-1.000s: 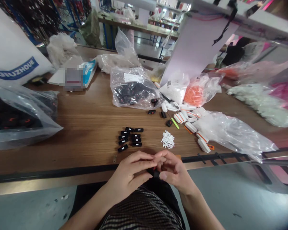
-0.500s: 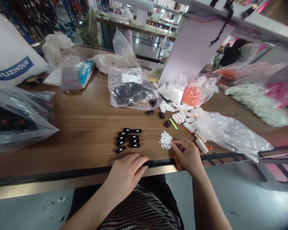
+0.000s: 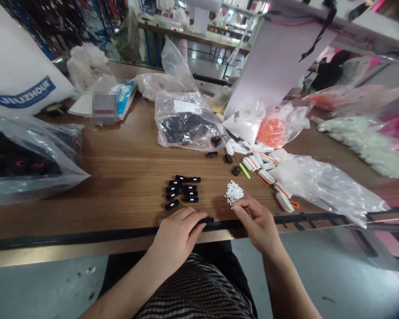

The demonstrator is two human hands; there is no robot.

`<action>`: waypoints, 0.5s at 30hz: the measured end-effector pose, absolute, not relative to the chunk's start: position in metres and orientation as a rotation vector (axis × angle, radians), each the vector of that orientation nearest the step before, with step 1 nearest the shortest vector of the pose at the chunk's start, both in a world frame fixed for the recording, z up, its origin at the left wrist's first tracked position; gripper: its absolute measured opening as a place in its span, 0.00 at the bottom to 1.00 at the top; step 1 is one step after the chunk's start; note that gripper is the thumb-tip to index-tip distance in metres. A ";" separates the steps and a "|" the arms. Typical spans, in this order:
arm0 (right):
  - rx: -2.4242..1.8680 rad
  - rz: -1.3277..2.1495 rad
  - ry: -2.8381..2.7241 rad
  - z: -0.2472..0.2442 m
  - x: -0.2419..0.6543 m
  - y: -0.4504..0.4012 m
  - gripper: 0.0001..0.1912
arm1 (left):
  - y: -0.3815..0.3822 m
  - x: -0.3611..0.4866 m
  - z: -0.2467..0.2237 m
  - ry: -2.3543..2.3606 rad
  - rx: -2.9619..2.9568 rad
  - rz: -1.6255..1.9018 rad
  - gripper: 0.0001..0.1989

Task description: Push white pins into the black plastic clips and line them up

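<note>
My left hand (image 3: 179,228) rests at the table's front edge, fingers wrapped over a black plastic piece (image 3: 209,219) whose right end sticks out past the fingertips. Just below a heap of tiny white pegs (image 3: 234,192), my right hand (image 3: 257,223) is closed in a pinch. A small white peg (image 3: 232,207) seems to show at its fingertips, largely covered by them. Beyond my left hand, several small black plastic pieces (image 3: 190,193), each with two white dots, lie in two rough columns.
A clear bag of black parts (image 3: 189,126) lies behind, with loose black pieces (image 3: 236,170) and a yellow-green stick (image 3: 244,171) nearby. White cases with orange trim (image 3: 284,201) and a plastic bag (image 3: 322,186) lie right. Another bag of black parts (image 3: 23,161) fills the left.
My right hand has moved from the heap's right side to the left and toward me, its fingertips now below the heap. My left hand stays on the black piece. The whole view has shifted slightly.
</note>
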State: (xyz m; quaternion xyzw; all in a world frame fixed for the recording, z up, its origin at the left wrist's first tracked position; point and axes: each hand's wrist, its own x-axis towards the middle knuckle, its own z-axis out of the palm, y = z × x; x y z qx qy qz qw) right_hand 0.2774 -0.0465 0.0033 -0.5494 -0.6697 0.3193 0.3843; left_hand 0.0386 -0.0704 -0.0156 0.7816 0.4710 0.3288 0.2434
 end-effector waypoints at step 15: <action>-1.243 0.679 -2.006 0.000 0.230 -0.064 0.04 | -0.071 0.039 -0.011 1.336 2.066 0.859 0.05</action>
